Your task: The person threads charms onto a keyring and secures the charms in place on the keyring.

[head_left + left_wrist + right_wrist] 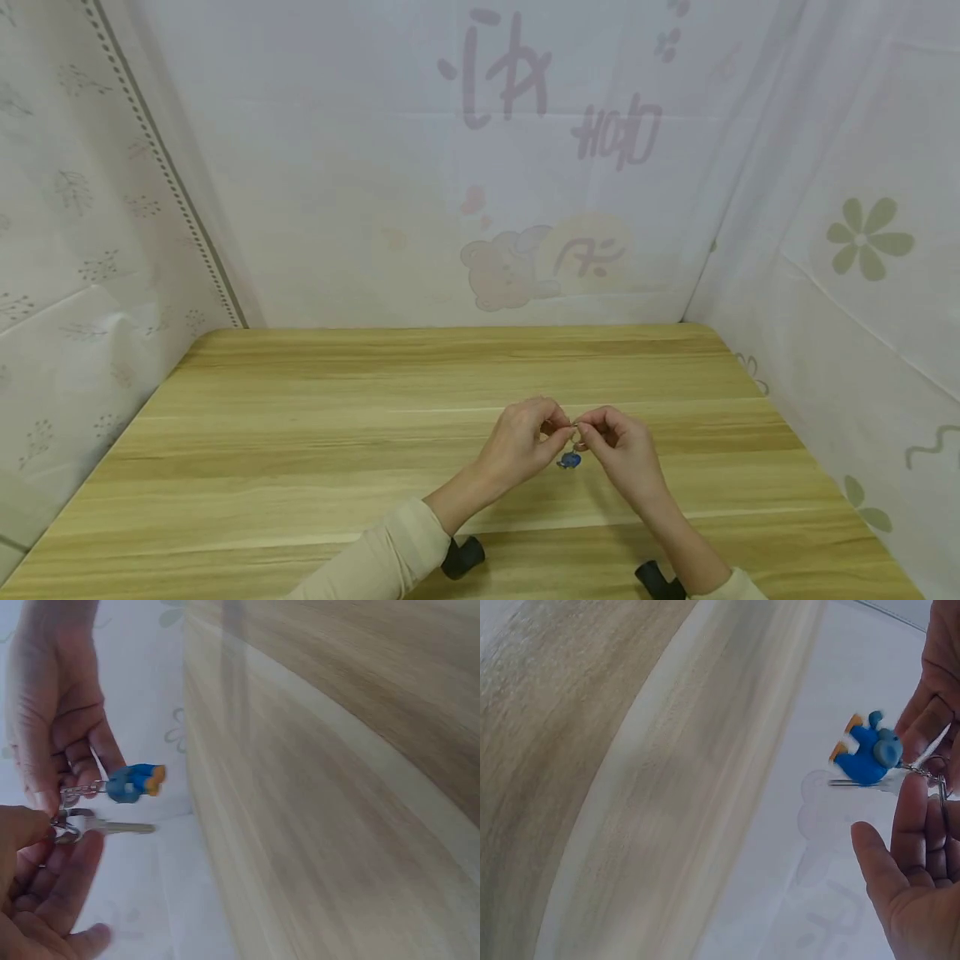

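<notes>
In the head view my left hand (521,442) and right hand (622,457) meet fingertip to fingertip above the table. Both pinch a metal key ring (69,825) between thumb and fingers. A blue elephant-like charm (568,460) with orange feet dangles below the fingertips. In the left wrist view, a short chain (84,789) links this charm to the ring. A silver key (129,827) sticks out beside it, its head partly hidden by fingers. The right wrist view shows the charm (870,754) overlapping the key's blade (847,783).
The hands are over a wood-grain table (300,442). Black pieces (463,557) show at both wrists. Printed white cloth (360,208) stands behind the table and along both sides.
</notes>
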Action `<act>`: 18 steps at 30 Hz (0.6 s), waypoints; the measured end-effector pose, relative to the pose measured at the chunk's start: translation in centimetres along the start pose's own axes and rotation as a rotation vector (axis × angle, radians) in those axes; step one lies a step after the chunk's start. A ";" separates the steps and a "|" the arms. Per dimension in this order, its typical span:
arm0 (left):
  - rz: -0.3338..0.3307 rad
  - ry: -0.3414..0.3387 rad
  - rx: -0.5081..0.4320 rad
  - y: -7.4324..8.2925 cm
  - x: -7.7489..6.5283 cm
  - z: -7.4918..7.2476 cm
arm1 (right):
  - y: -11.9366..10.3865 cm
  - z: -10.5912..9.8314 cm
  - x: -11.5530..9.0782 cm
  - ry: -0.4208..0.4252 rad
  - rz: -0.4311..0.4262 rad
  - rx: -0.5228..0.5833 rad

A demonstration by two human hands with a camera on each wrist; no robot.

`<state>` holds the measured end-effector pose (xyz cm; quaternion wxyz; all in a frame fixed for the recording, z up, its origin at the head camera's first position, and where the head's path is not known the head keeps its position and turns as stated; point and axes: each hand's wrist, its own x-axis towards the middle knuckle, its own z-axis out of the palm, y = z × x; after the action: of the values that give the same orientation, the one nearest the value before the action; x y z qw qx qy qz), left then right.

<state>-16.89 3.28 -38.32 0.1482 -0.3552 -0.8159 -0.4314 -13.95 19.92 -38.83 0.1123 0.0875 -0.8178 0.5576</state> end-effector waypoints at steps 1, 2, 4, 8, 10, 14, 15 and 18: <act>-0.017 -0.011 -0.005 0.0 0.0 0.0 | 0.1 0.1 0.0 0.006 -0.022 -0.015; -0.032 -0.020 -0.011 0.0 0.0 0.0 | 0.1 0.1 0.0 0.012 -0.042 -0.031; -0.053 -0.030 -0.015 0.1 0.0 0.0 | 0.2 0.2 -0.1 0.022 -0.071 -0.056; -0.053 -0.019 -0.015 0.1 0.0 -0.1 | 0.1 0.2 -0.1 0.029 -0.084 -0.071; -0.044 -0.010 -0.021 0.1 0.0 -0.1 | 0.1 0.2 -0.1 0.030 -0.069 -0.071; -0.011 0.004 -0.029 0.1 -0.1 -0.1 | 0.2 0.1 -0.1 0.030 -0.028 -0.060; -0.005 0.004 -0.032 0.1 -0.1 0.0 | 0.2 0.1 -0.1 0.029 -0.023 -0.056; -0.002 0.000 -0.036 0.1 -0.2 0.0 | 0.3 0.1 -0.1 0.030 -0.031 -0.052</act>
<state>-16.71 3.23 -38.34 0.1414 -0.3572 -0.8082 -0.4464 -13.98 19.95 -39.16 0.1354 0.0890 -0.8287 0.5357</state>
